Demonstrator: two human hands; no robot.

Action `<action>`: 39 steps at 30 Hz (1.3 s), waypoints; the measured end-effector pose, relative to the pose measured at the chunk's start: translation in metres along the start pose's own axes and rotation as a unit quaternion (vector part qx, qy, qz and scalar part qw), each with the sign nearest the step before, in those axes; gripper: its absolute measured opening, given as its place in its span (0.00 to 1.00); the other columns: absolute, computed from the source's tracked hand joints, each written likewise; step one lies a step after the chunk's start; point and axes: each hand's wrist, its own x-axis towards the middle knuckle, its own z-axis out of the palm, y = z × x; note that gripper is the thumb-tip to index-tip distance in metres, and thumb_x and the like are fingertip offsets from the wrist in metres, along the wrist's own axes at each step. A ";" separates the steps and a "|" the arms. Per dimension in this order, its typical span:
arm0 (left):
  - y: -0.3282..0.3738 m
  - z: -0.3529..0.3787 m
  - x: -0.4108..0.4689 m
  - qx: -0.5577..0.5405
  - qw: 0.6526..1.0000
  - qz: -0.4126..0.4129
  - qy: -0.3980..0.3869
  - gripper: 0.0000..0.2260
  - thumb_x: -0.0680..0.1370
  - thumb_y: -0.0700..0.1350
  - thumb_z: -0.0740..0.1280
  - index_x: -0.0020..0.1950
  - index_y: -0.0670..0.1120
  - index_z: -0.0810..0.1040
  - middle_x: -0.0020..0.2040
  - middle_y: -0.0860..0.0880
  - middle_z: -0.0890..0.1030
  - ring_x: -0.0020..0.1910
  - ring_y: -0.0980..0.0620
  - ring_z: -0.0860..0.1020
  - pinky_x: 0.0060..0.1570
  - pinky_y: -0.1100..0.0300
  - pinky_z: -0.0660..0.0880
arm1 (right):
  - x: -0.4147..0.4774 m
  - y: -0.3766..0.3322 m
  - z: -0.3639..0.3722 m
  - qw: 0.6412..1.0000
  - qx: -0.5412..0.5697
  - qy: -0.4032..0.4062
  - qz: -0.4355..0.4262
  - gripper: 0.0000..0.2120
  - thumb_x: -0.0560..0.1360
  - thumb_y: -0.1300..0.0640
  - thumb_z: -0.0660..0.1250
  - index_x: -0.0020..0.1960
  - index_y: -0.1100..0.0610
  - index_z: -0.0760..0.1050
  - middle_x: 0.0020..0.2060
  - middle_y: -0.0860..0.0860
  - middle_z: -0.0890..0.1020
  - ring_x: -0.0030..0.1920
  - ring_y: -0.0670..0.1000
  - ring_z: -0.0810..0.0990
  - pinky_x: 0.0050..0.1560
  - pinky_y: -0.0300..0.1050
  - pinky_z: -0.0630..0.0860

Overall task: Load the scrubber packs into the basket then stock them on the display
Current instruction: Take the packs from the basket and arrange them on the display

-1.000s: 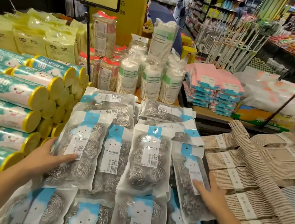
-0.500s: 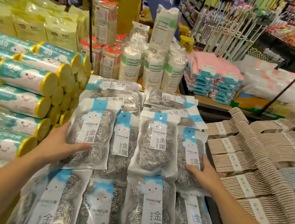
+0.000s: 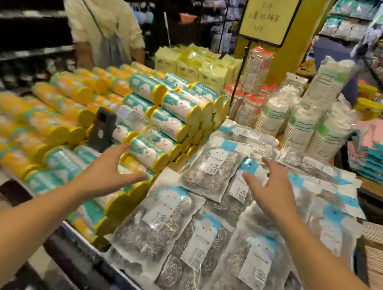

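Now looking down over a shop display table, both bare arms reaching forward. Left hand [image 3: 110,169] hovering with fingers spread apart, holding nothing, above the seam where stacked rolls [image 3: 164,117] in teal and yellow wrapping are meeting the scrubber packs [image 3: 209,171]. Right hand [image 3: 273,184] likewise hovering palm down with fingers splayed apart, gripping nothing, just over the middle row of packs; touching or not, impossible to tell.

Lying flat and overlapping in rows across the near right part of the display table [image 3: 97,264], clear bags of steel scrubbers with blue-and-white cloud labels, reaching toward the front edge. Sitting to their left, rolls piled in a sloping bank along the left edge. Standing behind the packs toward the far edge, sleeves of white paper cups [image 3: 300,130] and yellow packets [image 3: 199,67]. Rising beside the cups, a yellow handwritten sign [image 3: 268,7] on a black stand. Standing past the far left corner, a person in a pale top [image 3: 102,21], back turned, facing dark shelves. Blurring throughout from motion.
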 end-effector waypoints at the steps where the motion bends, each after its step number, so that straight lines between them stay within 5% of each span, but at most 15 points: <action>1: -0.011 -0.013 -0.015 0.008 1.000 -0.007 0.020 0.42 0.70 0.61 0.74 0.79 0.51 0.59 0.78 0.48 0.64 0.75 0.46 0.65 0.70 0.48 0.67 | -0.004 -0.025 0.016 0.999 0.014 -0.020 -0.031 0.33 0.75 0.40 0.69 0.76 0.50 0.64 0.72 0.54 0.69 0.70 0.56 0.71 0.66 0.58 0.72; 10: -0.180 -0.112 -0.155 -0.023 0.973 -0.171 0.152 0.33 0.72 0.53 0.76 0.71 0.43 0.70 0.66 0.41 0.74 0.66 0.42 0.73 0.64 0.53 0.69 | -0.127 -0.215 0.191 0.944 0.087 -0.230 -0.221 0.34 0.73 0.39 0.69 0.73 0.55 0.68 0.63 0.54 0.75 0.62 0.54 0.76 0.62 0.50 0.74; 17: -0.380 -0.109 -0.232 -0.027 0.948 -0.307 0.083 0.29 0.74 0.54 0.73 0.72 0.45 0.70 0.67 0.43 0.74 0.64 0.46 0.74 0.61 0.56 0.71 | -0.264 -0.267 0.380 0.879 0.058 -0.396 -0.258 0.28 0.76 0.43 0.68 0.73 0.49 0.66 0.62 0.44 0.75 0.61 0.46 0.75 0.60 0.42 0.73; 21: -0.509 -0.095 -0.230 -0.044 0.939 -0.341 0.006 0.25 0.70 0.57 0.74 0.63 0.48 0.75 0.58 0.48 0.79 0.59 0.48 0.78 0.51 0.66 0.72 | -0.330 -0.255 0.513 0.864 0.000 -0.481 -0.150 0.29 0.77 0.41 0.67 0.74 0.50 0.66 0.65 0.45 0.75 0.63 0.46 0.76 0.62 0.44 0.75; 24: -0.598 -0.081 -0.219 -0.021 0.938 -0.338 -0.070 0.34 0.69 0.64 0.70 0.70 0.47 0.71 0.64 0.46 0.76 0.62 0.48 0.76 0.58 0.59 0.72 | -0.368 -0.228 0.599 0.853 -0.054 -0.516 -0.055 0.28 0.78 0.42 0.65 0.74 0.49 0.65 0.65 0.47 0.76 0.62 0.47 0.77 0.61 0.43 0.73; 30: -0.760 -0.014 -0.169 -0.007 0.945 -0.289 -0.154 0.29 0.73 0.62 0.70 0.68 0.48 0.74 0.62 0.51 0.77 0.60 0.52 0.76 0.54 0.61 0.72 | -0.423 -0.134 0.758 0.845 -0.124 -0.513 0.085 0.27 0.75 0.47 0.71 0.70 0.56 0.70 0.62 0.57 0.79 0.63 0.57 0.78 0.61 0.48 0.72; 34: -0.843 0.069 -0.144 0.019 0.934 -0.306 -0.185 0.32 0.75 0.59 0.70 0.73 0.43 0.68 0.70 0.43 0.73 0.67 0.44 0.73 0.63 0.56 0.69 | -0.459 -0.057 0.849 0.814 -0.120 -0.517 0.234 0.26 0.73 0.44 0.70 0.65 0.58 0.75 0.59 0.57 0.82 0.62 0.58 0.79 0.60 0.46 0.73; 37: -0.892 0.133 -0.132 0.025 0.933 -0.306 -0.188 0.31 0.74 0.56 0.72 0.72 0.43 0.68 0.69 0.41 0.72 0.67 0.42 0.72 0.63 0.55 0.69 | -0.476 -0.021 0.898 0.791 -0.066 -0.477 0.377 0.18 0.77 0.55 0.70 0.64 0.58 0.70 0.54 0.52 0.78 0.56 0.52 0.77 0.45 0.28 0.74; 39: -0.916 0.170 -0.124 0.030 0.929 -0.310 -0.200 0.31 0.74 0.55 0.72 0.72 0.42 0.68 0.69 0.41 0.71 0.68 0.42 0.71 0.64 0.56 0.68 | -0.481 0.003 0.927 0.769 -0.024 -0.445 0.458 0.26 0.78 0.60 0.69 0.72 0.59 0.63 0.52 0.52 0.73 0.52 0.50 0.73 0.37 0.28 0.70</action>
